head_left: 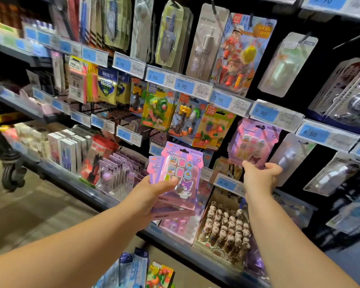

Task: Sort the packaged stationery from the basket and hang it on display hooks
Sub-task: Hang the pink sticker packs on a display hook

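My left hand (152, 194) grips a small stack of pink and purple Kuromi eraser packs (180, 173), thumb across the front of the top pack. My right hand (258, 177) holds the bottom edge of a matching Kuromi pack (254, 140) that hangs on a display hook under the 9.90 price tag. More packaged stationery (146, 271), blue packs and a fruit-printed pack, lies at the bottom of the view between my arms; the basket itself is not visible.
Hooks with eraser and toy packs (187, 119) fill the black display wall above blue price tags (220, 98). A box of small figure pens (224, 227) stands on the shelf below my right hand. A cart wheel (13, 173) is on the floor at left.
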Available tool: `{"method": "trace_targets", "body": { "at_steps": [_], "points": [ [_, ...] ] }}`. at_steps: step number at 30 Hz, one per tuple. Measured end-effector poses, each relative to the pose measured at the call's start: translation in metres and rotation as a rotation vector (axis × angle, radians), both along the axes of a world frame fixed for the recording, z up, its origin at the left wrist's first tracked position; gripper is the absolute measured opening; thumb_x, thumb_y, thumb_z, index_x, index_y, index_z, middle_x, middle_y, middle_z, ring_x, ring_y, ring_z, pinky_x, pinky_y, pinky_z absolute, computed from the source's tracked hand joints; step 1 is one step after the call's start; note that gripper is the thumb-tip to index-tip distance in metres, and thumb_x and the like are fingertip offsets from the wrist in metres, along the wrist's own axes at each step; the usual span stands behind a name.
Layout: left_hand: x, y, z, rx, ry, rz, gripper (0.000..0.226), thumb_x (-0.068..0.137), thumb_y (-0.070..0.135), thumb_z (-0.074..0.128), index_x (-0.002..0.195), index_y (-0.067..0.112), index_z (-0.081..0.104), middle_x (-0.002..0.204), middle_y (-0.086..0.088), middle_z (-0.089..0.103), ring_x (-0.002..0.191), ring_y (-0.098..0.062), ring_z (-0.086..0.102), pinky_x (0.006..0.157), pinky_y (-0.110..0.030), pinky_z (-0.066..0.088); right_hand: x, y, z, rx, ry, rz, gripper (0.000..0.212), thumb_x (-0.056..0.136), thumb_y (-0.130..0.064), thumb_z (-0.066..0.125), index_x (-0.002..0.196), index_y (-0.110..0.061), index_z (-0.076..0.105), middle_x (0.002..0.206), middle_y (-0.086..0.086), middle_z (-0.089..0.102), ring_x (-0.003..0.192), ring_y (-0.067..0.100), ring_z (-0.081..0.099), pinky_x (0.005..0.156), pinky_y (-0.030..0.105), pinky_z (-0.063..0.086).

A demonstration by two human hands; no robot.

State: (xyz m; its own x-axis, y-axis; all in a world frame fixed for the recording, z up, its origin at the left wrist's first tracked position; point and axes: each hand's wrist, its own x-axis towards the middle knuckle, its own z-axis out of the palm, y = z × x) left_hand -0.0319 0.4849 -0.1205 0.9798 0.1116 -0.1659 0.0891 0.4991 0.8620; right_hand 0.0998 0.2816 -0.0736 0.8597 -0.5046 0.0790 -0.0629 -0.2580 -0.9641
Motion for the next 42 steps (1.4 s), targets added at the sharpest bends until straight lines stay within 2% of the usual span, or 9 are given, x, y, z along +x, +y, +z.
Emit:
{"method": "trace_targets", "body": {
  "at_steps": [4, 8, 11, 17, 21, 25, 32, 37, 42],
  "points": [
    [0.002, 0.007, -0.001, -0.006, 0.002, -0.002, 0.051, 0.077, 0.021, 0.08, 0.122, 0.008, 0.058, 0.114, -0.027, 0.067, 0.099, -0.047, 0.066, 0.088, -0.066, 0.049, -0.024, 0.023, 0.001, -0.181, -0.054, 0.506, 0.027, 0.092, -0.041, 0.06, 0.096, -0.016, 0.05, 0.087, -0.001, 0.048, 0.079, 0.022, 0.047, 0.068, 0.034, 0.037],
    [0.004, 0.008, -0.001, -0.014, -0.029, -0.037, 0.043, 0.082, 0.019, 0.075, 0.122, 0.009, 0.061, 0.115, -0.026, 0.067, 0.101, -0.05, 0.065, 0.089, -0.068, 0.047, -0.043, 0.048, -0.011, -0.187, 0.185, 0.921, 0.055, 0.074, -0.065, 0.069, 0.101, -0.019, 0.06, 0.093, -0.001, 0.064, 0.079, 0.015, 0.061, 0.07, 0.034, 0.049],
    [0.005, 0.008, -0.003, 0.011, -0.053, -0.079, 0.039, 0.085, 0.02, 0.073, 0.122, 0.011, 0.063, 0.118, -0.027, 0.065, 0.101, -0.052, 0.063, 0.089, -0.069, 0.046, -0.047, 0.057, -0.025, -0.039, 0.191, 1.008, 0.037, 0.079, -0.042, 0.077, 0.106, -0.018, 0.068, 0.1, 0.001, 0.074, 0.092, 0.022, 0.07, 0.075, 0.039, 0.053],
    [0.005, 0.01, -0.006, 0.007, 0.013, 0.013, 0.037, 0.086, 0.036, 0.07, 0.115, 0.013, 0.066, 0.112, -0.019, 0.07, 0.104, -0.042, 0.066, 0.088, -0.066, 0.049, -0.053, 0.066, -0.025, 0.121, 0.169, 0.948, 0.019, 0.091, -0.024, 0.066, 0.108, -0.015, 0.065, 0.098, 0.0, 0.073, 0.087, 0.016, 0.068, 0.073, 0.035, 0.056],
    [0.007, 0.011, -0.009, 0.011, 0.07, 0.088, 0.018, 0.088, 0.023, 0.069, 0.102, 0.015, 0.063, 0.116, -0.015, 0.069, 0.105, -0.036, 0.066, 0.08, -0.056, 0.056, -0.048, 0.058, -0.022, 0.199, 0.104, 0.801, 0.023, 0.092, -0.024, 0.065, 0.111, -0.013, 0.062, 0.114, 0.008, 0.069, 0.1, 0.023, 0.066, 0.091, 0.043, 0.052],
    [0.006, 0.009, -0.01, 0.024, 0.032, 0.061, 0.012, 0.09, 0.016, 0.065, 0.102, 0.016, 0.064, 0.102, -0.01, 0.071, 0.082, -0.024, 0.071, 0.061, -0.039, 0.058, -0.044, 0.042, -0.012, 0.259, 0.037, 0.709, 0.008, 0.094, -0.009, 0.056, 0.099, -0.014, 0.058, 0.099, 0.006, 0.066, 0.081, 0.017, 0.064, 0.061, 0.025, 0.05],
    [0.028, -0.012, 0.02, 0.018, -0.013, 0.032, 0.008, 0.093, 0.014, 0.063, 0.1, 0.016, 0.065, 0.092, -0.006, 0.073, 0.08, -0.027, 0.069, 0.059, -0.041, 0.06, -0.041, 0.018, 0.002, 0.303, -0.11, 0.606, 0.021, 0.092, -0.002, 0.051, 0.109, -0.01, 0.061, 0.086, 0.0, 0.07, 0.064, 0.005, 0.068, 0.054, 0.02, 0.053],
    [0.037, -0.019, 0.025, -0.102, 0.03, -0.041, 0.026, 0.074, -0.008, 0.054, 0.1, -0.004, 0.055, 0.101, -0.019, 0.061, 0.095, -0.046, 0.062, 0.084, -0.07, 0.048, -0.039, -0.007, 0.011, 0.346, -0.24, 0.419, 0.022, 0.091, -0.001, 0.056, 0.086, -0.018, 0.07, 0.076, -0.002, 0.072, 0.067, 0.014, 0.068, 0.066, 0.033, 0.056],
    [0.036, -0.021, 0.014, -0.027, -0.005, -0.019, 0.02, 0.083, -0.01, 0.052, 0.1, 0.0, 0.056, 0.091, -0.013, 0.066, 0.07, -0.03, 0.069, 0.054, -0.037, 0.057, -0.033, -0.026, 0.011, 0.349, -0.275, 0.329, 0.018, 0.091, -0.004, 0.059, 0.086, -0.019, 0.068, 0.084, 0.004, 0.07, 0.075, 0.02, 0.066, 0.07, 0.033, 0.052]
  ]
}}
